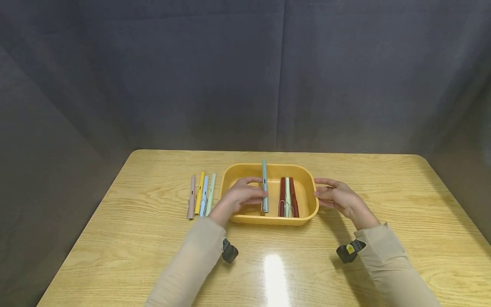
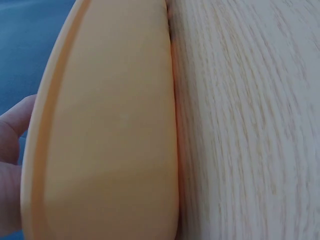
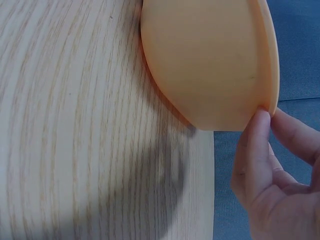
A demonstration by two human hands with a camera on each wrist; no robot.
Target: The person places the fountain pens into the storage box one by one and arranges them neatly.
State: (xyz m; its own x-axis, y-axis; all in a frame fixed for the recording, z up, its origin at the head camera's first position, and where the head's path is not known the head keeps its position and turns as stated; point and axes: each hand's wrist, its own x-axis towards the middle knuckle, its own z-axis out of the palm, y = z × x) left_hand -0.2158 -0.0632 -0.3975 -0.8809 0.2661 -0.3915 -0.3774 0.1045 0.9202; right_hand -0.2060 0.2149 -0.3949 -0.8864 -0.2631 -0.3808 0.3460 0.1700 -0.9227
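Observation:
My left hand [image 1: 245, 194] reaches over the near left part of a yellow plastic bin [image 1: 253, 220] and pinches a grey-blue pen [image 1: 265, 187] with a wire clip. The pen points away from me, its far end over the bin's back rim. Two dark red pens [image 1: 281, 197] with a pale green pen [image 1: 287, 197] between them lie in the bin's right half. At the right end, my right hand [image 1: 341, 198] holds the bin's rim between thumb and fingers, plainer in the right wrist view. The left wrist view shows mostly the bin's outer wall [image 2: 110, 120]; the pen is hidden there.
Left of the bin, a row of pens lies on the wooden table [image 1: 134, 221]: a pink pen [image 1: 192, 198], a yellow pen [image 1: 200, 194], a light blue pen [image 1: 204, 196] and a pale green pen [image 1: 211, 194]. Dark curtain [image 1: 215, 85] hangs behind.

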